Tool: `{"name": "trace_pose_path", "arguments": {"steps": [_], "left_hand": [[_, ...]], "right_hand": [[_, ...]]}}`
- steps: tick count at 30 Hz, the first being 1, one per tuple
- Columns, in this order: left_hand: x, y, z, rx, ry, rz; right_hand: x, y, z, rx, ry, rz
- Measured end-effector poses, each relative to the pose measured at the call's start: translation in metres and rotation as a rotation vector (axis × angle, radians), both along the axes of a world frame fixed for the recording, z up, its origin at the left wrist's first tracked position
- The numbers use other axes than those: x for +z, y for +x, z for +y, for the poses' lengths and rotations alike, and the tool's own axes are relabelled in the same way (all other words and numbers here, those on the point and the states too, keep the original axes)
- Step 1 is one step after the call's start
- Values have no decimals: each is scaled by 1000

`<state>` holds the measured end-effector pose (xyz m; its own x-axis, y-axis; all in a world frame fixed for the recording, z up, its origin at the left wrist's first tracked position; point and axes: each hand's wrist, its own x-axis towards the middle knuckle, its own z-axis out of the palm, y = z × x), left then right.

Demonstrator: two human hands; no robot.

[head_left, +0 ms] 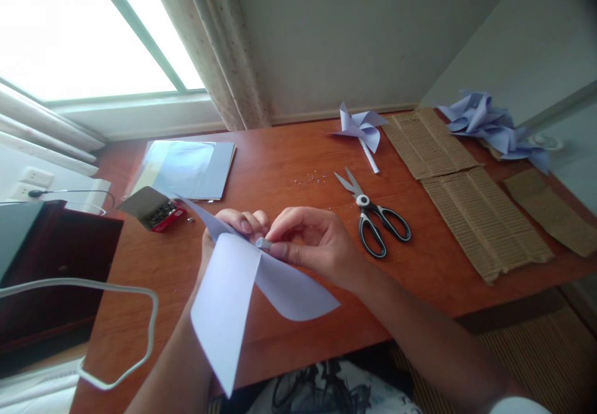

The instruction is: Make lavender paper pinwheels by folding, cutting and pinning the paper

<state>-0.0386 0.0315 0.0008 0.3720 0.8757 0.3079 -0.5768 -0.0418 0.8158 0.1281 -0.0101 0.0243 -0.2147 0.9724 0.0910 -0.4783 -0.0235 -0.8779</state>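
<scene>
Left of the grip lies an open box of pins (156, 211) on the worktop (289, 171). The left hand (237, 226) and right hand (312, 240) both pinch the folded lilac paper (233, 296) at its centre — grip clenched on it, above the worktop. Scissors (373, 215) lie just right; a finished pinwheel (360, 129) sits beyond.

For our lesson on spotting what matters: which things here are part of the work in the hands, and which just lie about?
In hand:
left hand
right hand
folded paper
small pin

Lying about:
scissors
finished pinwheel
pinwheel pile
cardboard strips
pin box
paper sheets
</scene>
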Motion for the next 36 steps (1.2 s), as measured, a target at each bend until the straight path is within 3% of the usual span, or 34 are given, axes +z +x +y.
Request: {"name": "trace_pose_path", "arguments": {"steps": [9, 14, 21, 26, 32, 36], "left_hand": [[-14, 4, 6, 2, 68, -7], [-8, 5, -1, 72, -90, 84], [0, 11, -4, 140, -196, 89], [5, 11, -7, 155, -313, 154], [1, 10, -7, 318, -192, 283], [-3, 10, -7, 461, -59, 341]], "right_hand": [[5, 4, 1, 27, 25, -56], [4, 7, 3, 30, 47, -110], [7, 10, 3, 77, 68, -129], [3, 8, 5, 44, -15, -122], [0, 7, 9, 40, -116, 12], [-1, 8, 11, -6, -129, -14]]}}
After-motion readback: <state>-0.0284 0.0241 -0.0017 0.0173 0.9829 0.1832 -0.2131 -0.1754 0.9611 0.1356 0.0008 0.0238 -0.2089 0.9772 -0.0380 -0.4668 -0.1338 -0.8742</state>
